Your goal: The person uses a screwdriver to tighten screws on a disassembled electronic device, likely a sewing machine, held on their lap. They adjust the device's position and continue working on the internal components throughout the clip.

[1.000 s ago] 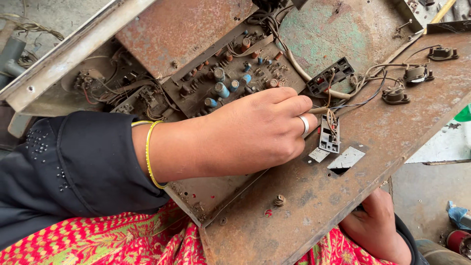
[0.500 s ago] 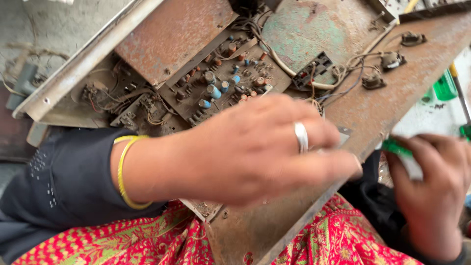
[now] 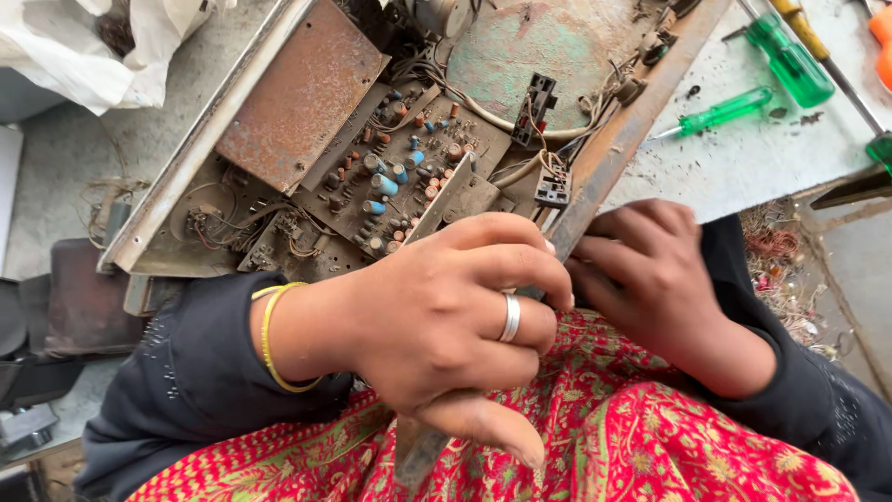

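The left hand (image 3: 446, 325) is closed around the near edge of a rusty metal chassis (image 3: 307, 84). The right hand (image 3: 650, 270), fingers curled, grips its right rim; green screwdrivers (image 3: 720, 113) lie far right.

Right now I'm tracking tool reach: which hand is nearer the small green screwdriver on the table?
Right. The right hand is just below the small green screwdriver; the left hand grips the rusty chassis farther left.

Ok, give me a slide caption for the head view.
Both hands, left and right, grip a rusty chassis edge.
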